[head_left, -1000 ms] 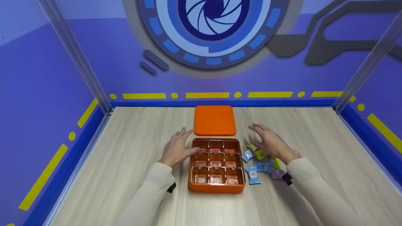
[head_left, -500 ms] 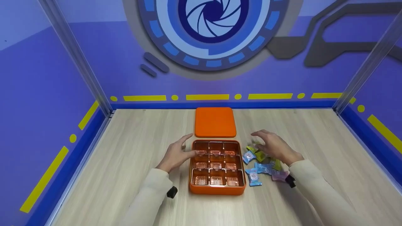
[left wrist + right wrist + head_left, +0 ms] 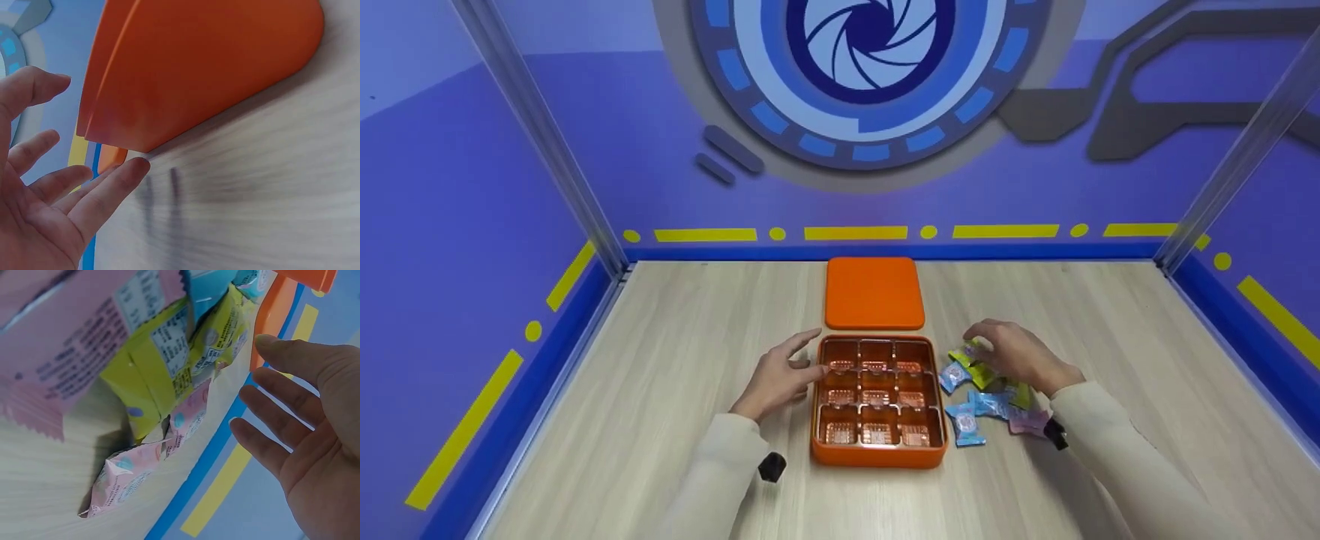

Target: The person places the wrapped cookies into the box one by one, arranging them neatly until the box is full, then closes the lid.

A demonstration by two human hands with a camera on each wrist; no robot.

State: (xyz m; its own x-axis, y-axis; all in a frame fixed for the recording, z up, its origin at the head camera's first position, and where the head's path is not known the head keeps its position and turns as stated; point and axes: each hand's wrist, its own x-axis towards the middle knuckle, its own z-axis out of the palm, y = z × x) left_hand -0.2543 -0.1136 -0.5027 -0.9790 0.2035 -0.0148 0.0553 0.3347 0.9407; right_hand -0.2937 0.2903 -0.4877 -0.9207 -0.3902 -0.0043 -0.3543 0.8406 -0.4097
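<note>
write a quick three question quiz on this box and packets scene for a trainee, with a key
1. Multiple choice: how many compartments does the orange box show?
a) six
b) nine
c) twelve

2. True or false: the orange lid lies flat on the table, beyond the box as the person sees it.

3. Short answer: which hand is nearer the wrapped packets?

Key:
1. b, in three rows of three.
2. True; the box stands uncovered.
3. The right hand; the left hand is at the box's other side.
</note>
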